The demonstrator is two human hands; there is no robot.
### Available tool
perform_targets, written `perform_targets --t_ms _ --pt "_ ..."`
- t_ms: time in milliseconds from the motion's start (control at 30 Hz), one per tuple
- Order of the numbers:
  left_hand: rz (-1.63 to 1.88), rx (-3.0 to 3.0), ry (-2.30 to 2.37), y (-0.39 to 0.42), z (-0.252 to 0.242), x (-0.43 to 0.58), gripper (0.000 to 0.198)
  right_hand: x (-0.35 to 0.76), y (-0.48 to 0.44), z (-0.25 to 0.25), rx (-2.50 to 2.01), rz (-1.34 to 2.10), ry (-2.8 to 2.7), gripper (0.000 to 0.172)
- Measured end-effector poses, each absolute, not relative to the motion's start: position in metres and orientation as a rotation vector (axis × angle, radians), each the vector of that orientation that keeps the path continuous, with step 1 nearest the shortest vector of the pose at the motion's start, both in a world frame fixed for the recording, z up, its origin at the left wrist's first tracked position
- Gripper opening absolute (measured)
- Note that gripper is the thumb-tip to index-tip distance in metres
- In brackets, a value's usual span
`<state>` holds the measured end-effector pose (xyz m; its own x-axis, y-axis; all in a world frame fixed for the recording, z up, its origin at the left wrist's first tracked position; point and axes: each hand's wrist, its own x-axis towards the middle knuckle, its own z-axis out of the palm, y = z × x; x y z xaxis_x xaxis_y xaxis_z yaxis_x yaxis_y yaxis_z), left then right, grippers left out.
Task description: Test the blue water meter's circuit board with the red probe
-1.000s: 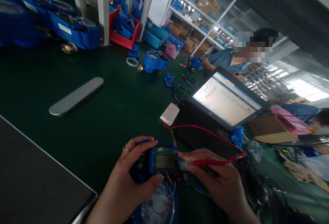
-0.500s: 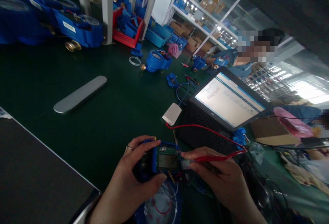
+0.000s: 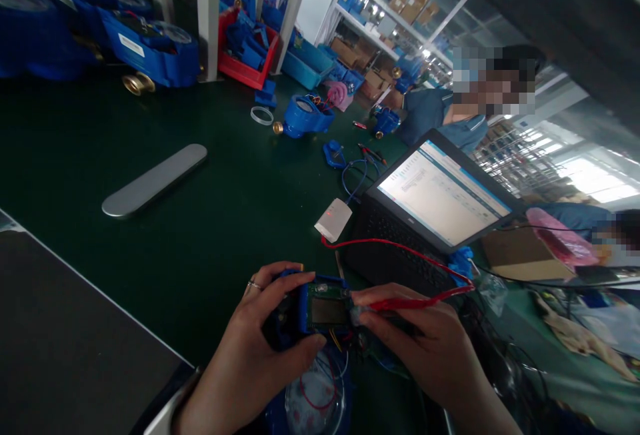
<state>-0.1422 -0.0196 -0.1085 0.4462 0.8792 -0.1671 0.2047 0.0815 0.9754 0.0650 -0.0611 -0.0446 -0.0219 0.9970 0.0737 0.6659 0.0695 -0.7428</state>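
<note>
My left hand [image 3: 270, 328] grips a small green circuit board with a display [image 3: 327, 312], set in a blue frame, thumb below and fingers above. Its display looks blank. Pinched in my right hand [image 3: 413, 335] is a pale connector [image 3: 357, 314] on a red cable [image 3: 425, 302], pressed against the board's right edge. Beneath the board sits a blue water meter [image 3: 315, 395] with a round clear window and loose thin wires. The red cable leads to a white adapter box [image 3: 333, 220] with a small red light showing.
A laptop [image 3: 443, 188] stands open right of the adapter. A flat grey bar [image 3: 155, 180] lies on the left of the green table. Another blue meter [image 3: 303, 116], a red bin [image 3: 247, 52] and more meters [image 3: 150, 48] stand behind. A co-worker [image 3: 445, 115] is beyond the laptop.
The board's display has gone from showing faint markings to blank. A red light now shows on the adapter. The co-worker's arm and the meter they hold have moved up. My hands barely shift.
</note>
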Motion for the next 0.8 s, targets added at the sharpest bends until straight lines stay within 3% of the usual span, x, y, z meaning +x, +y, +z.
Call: perform_targets --t_ms 800 --pt "0.644 1.424 1.021 -0.0176 -0.1062 -0.1424 0.046 0.0641 -0.0678 -0.0484 -1.658 0.681 -1.713 0.009"
